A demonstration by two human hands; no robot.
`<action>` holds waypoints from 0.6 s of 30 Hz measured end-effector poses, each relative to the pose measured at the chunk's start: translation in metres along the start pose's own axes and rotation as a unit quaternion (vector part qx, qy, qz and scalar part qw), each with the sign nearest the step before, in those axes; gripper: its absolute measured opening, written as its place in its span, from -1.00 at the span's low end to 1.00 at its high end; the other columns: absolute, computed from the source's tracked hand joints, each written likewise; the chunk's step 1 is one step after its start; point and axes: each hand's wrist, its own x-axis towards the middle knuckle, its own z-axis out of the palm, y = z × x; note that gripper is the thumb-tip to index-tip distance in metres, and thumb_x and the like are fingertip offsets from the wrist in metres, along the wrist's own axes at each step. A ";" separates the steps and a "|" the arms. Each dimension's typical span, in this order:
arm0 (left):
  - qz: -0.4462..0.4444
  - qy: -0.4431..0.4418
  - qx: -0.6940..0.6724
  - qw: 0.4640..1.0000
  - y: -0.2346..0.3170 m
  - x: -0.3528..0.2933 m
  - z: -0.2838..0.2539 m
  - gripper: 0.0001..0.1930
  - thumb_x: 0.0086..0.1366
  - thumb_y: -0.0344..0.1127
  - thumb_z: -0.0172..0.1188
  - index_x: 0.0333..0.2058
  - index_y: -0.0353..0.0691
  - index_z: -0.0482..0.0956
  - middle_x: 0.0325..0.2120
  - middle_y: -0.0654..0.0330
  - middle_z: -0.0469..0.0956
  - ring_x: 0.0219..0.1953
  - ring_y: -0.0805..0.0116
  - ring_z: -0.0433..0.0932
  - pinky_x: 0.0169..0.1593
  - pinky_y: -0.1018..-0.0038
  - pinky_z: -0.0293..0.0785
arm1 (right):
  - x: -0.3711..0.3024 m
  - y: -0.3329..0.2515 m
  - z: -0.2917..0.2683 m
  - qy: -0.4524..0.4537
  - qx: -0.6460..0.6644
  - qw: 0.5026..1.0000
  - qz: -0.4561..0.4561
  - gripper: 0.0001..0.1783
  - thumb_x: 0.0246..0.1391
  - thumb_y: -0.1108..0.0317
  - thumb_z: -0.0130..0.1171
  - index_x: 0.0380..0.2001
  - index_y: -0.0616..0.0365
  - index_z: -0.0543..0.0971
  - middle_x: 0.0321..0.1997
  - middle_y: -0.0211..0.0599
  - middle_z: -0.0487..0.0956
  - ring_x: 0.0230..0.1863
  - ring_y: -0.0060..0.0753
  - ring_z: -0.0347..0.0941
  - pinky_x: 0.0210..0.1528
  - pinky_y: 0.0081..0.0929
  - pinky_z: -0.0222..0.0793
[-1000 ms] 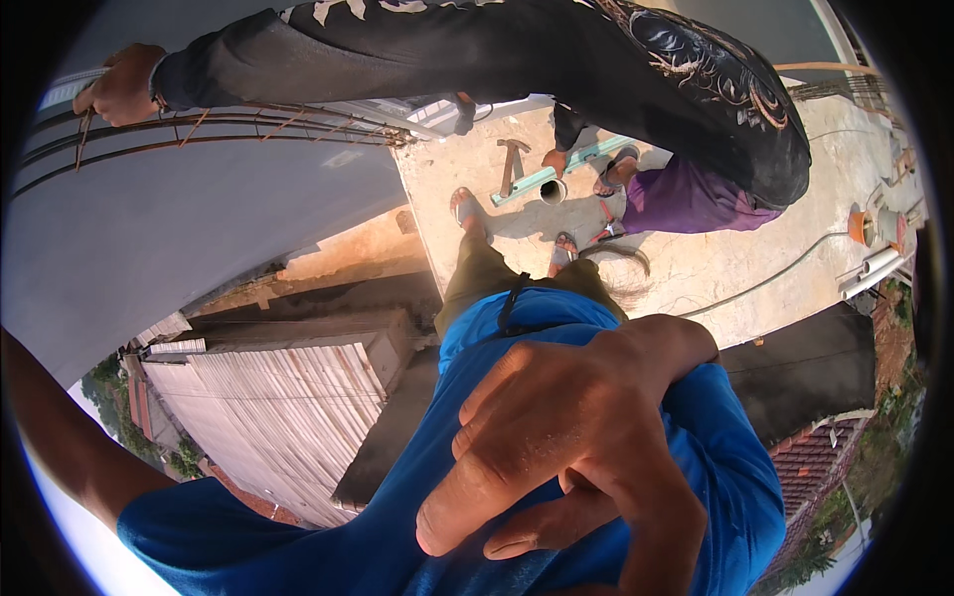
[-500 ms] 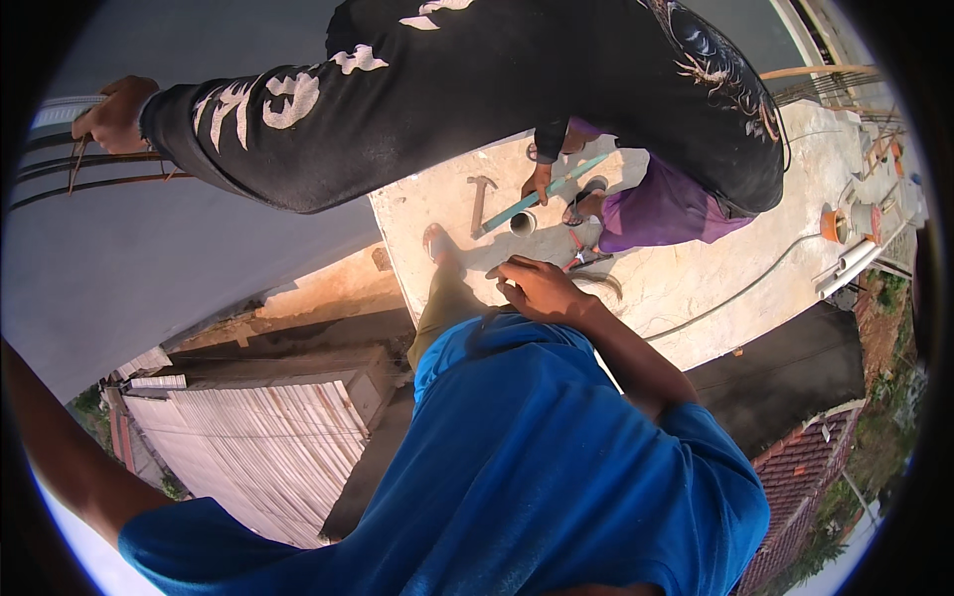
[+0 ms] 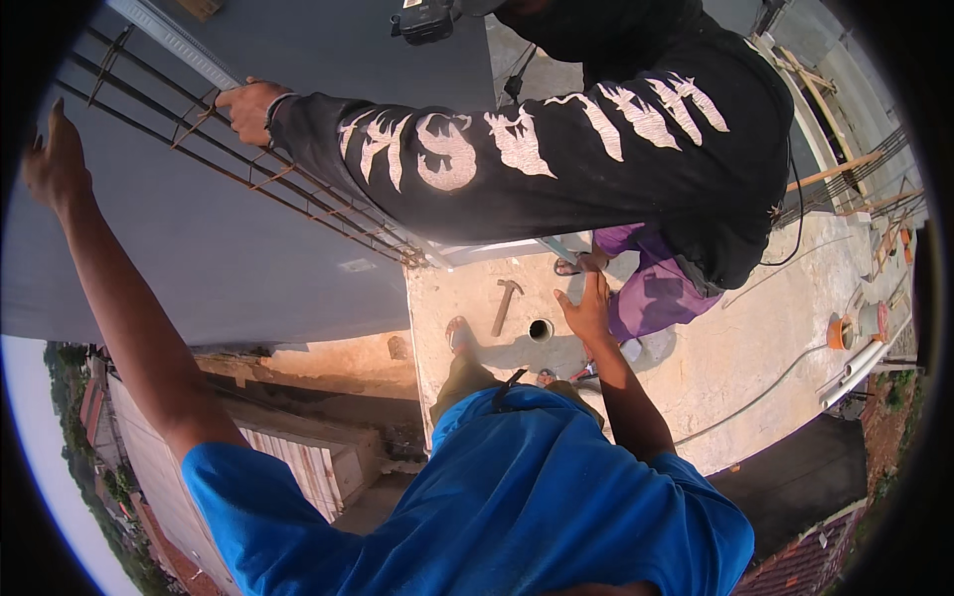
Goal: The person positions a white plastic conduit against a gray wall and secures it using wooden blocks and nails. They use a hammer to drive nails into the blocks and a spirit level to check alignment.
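Observation:
My left hand (image 3: 57,164) is raised at the far left in front of the grey wall (image 3: 278,268), its fingers stretched and holding nothing. It is nearest to the end of a cage of steel rebar (image 3: 283,184); whether it touches the wall cannot be seen. Low in front of my body, my right hand (image 3: 588,313) is empty, with thumb and fingers apart. Just beyond it is a co-worker's hand on a green bar (image 3: 552,245), partly hidden by the co-worker's sleeve. The co-worker's other hand (image 3: 256,107) grips a pale grey strip (image 3: 184,45) beside the rebar.
A claw hammer (image 3: 506,306) lies on the concrete slab (image 3: 477,288), near an upright pipe opening (image 3: 540,330). A cable (image 3: 755,397) runs right toward an orange bucket (image 3: 840,333) and white pipes (image 3: 853,370). The slab's left edge drops off toward lower roofs.
My left hand has come into view, raised at the far left. My right hand moved right. The co-worker's outstretched arm shifted right in view, and more of the rebar cage shows.

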 end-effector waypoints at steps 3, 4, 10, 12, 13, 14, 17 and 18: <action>0.008 0.058 -0.046 0.997 -0.013 -0.070 -0.009 -0.29 0.42 -0.09 0.37 0.46 0.06 0.30 0.41 0.05 0.27 0.46 0.06 0.28 0.43 -0.13 0.32 | 0.069 -0.019 0.010 0.078 0.030 0.994 -0.066 0.06 -0.09 0.19 0.66 0.44 0.21 0.33 0.44 0.23 0.38 0.40 0.30 0.33 0.38 0.10 0.29; 0.020 0.062 -0.080 0.995 -0.002 -0.100 -0.009 -0.30 0.42 -0.08 0.36 0.45 0.06 0.31 0.39 0.05 0.28 0.45 0.07 0.29 0.43 -0.11 0.32 | 0.090 -0.017 0.022 0.009 0.348 0.937 -0.011 -0.02 0.01 0.14 0.58 0.44 0.21 0.34 0.44 0.18 0.41 0.39 0.25 0.37 0.41 0.07 0.29; 0.252 -0.208 -0.327 0.887 0.123 -0.284 -0.033 -0.37 0.46 -0.05 0.31 0.43 0.03 0.36 0.28 0.11 0.39 0.38 0.17 0.36 0.40 0.02 0.34 | 0.214 -0.205 -0.016 -0.256 0.851 0.444 0.114 -0.17 0.11 0.09 0.48 0.34 0.20 0.36 0.31 0.04 0.41 0.26 0.06 0.39 0.29 -0.07 0.33; 0.347 -0.248 -0.394 0.814 0.163 -0.302 -0.070 -0.39 0.48 -0.04 0.29 0.42 0.02 0.38 0.25 0.12 0.43 0.36 0.20 0.38 0.39 0.06 0.34 | 0.242 -0.290 -0.027 -0.349 0.868 0.341 0.090 -0.22 0.15 0.08 0.44 0.31 0.20 0.37 0.27 0.00 0.41 0.22 0.00 0.40 0.25 -0.12 0.35; 0.381 -0.239 -0.415 0.791 0.176 -0.304 -0.094 -0.40 0.48 -0.04 0.28 0.42 0.02 0.39 0.23 0.13 0.45 0.35 0.21 0.39 0.38 0.08 0.35 | 0.250 -0.331 -0.029 -0.390 0.864 0.306 0.085 -0.24 0.16 0.07 0.43 0.29 0.20 0.37 0.25 -0.03 0.41 0.20 -0.03 0.40 0.23 -0.14 0.36; 0.421 -0.252 -0.440 0.752 0.193 -0.300 -0.104 -0.40 0.49 -0.03 0.27 0.42 0.01 0.40 0.21 0.14 0.46 0.34 0.23 0.40 0.38 0.10 0.35 | 0.266 -0.356 -0.039 -0.399 0.875 0.266 0.068 -0.27 0.18 0.06 0.41 0.28 0.20 0.38 0.22 -0.05 0.41 0.18 -0.07 0.40 0.21 -0.16 0.36; 0.477 -0.184 -0.454 0.730 0.213 -0.303 -0.154 -0.43 0.51 -0.02 0.25 0.40 0.00 0.42 0.16 0.17 0.52 0.31 0.28 0.43 0.36 0.17 0.36 | 0.285 -0.439 -0.040 -0.460 0.867 0.180 0.064 -0.33 0.23 0.04 0.36 0.23 0.19 0.39 0.16 -0.12 0.42 0.12 -0.16 0.41 0.16 -0.23 0.39; 0.486 -0.168 -0.464 0.721 0.209 -0.297 -0.162 -0.44 0.51 -0.01 0.24 0.40 0.00 0.43 0.14 0.18 0.54 0.30 0.29 0.44 0.36 0.19 0.36 | 0.296 -0.451 -0.040 -0.460 0.870 0.165 0.061 -0.35 0.25 0.03 0.35 0.21 0.19 0.39 0.14 -0.14 0.42 0.10 -0.19 0.42 0.14 -0.26 0.39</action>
